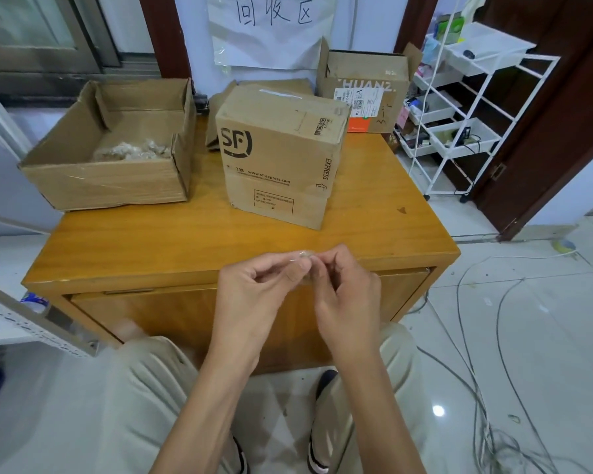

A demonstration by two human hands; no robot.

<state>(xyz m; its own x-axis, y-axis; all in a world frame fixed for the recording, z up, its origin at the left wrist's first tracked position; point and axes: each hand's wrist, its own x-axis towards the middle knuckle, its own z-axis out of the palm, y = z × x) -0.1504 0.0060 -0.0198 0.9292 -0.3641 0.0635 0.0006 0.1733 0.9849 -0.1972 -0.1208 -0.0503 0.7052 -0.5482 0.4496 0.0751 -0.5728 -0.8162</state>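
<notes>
Left hand (254, 285) and right hand (346, 289) both pinch crumpled tape (303, 258) above table (374, 206) | Risk, I judge: tape clings to skin, or falls short of open box (117, 186).

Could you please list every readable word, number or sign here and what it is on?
"回收区": paper sheet on the wall.
"SF": closed box.
"EXPRESS": same box.
"www.sf-express.com": same box.
"338": same box.
"HUANZ.": open box behind it.
Too small to read: shipping label on that box, framed print on the closed box.
No text on the clear scrap pinched by left hand and right hand.
</notes>
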